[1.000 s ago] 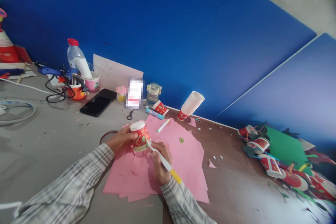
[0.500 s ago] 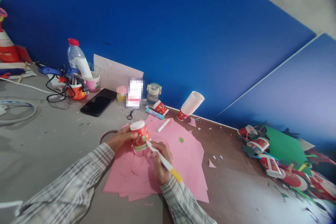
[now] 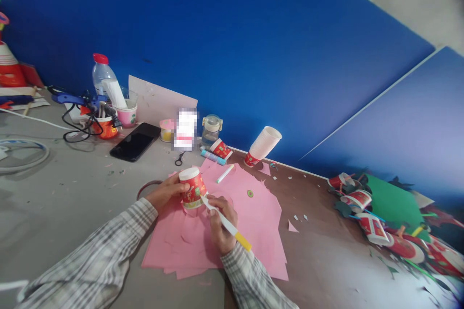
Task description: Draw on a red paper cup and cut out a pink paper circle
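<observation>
My left hand [image 3: 165,194] grips a red patterned paper cup [image 3: 193,190], which is upside down with its white base up, over pink paper [image 3: 253,231]. In my right hand [image 3: 222,224] is a white marker [image 3: 227,225] with a yellow end, its tip against the cup's lower right side. Pink material shows under the cup's rim. A white pen [image 3: 225,174] and a small green round piece [image 3: 250,193] lie on the pink sheets.
Behind the sheets stand a stack of paper cups [image 3: 263,146], a lidded jar [image 3: 211,131] and a lying cup [image 3: 221,148]. A black phone [image 3: 136,141] and small scissors [image 3: 179,159] lie to the left. Decorated cups [image 3: 373,228] and green paper [image 3: 393,207] crowd the right.
Both hands hold the cup and marker almost as before. The marker's tip has shifted very slightly left along the cup.
</observation>
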The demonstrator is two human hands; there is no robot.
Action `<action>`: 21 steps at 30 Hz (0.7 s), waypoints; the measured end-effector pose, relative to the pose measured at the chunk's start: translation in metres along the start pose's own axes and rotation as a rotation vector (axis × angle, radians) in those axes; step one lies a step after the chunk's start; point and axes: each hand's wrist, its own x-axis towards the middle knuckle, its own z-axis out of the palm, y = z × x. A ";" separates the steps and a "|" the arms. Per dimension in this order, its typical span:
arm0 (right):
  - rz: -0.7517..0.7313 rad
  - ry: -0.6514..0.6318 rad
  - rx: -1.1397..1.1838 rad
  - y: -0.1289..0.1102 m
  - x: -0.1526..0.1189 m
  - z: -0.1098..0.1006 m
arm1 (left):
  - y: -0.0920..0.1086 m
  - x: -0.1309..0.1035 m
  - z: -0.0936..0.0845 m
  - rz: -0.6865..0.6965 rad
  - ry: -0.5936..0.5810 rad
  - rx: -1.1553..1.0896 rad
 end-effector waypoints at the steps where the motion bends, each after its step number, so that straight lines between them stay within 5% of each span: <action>1: -0.002 -0.001 -0.001 0.000 0.000 0.000 | 0.000 0.000 0.000 -0.001 0.007 -0.001; 21: -0.036 -0.019 -0.043 0.001 0.002 0.001 | -0.002 0.002 -0.002 -0.007 0.000 -0.003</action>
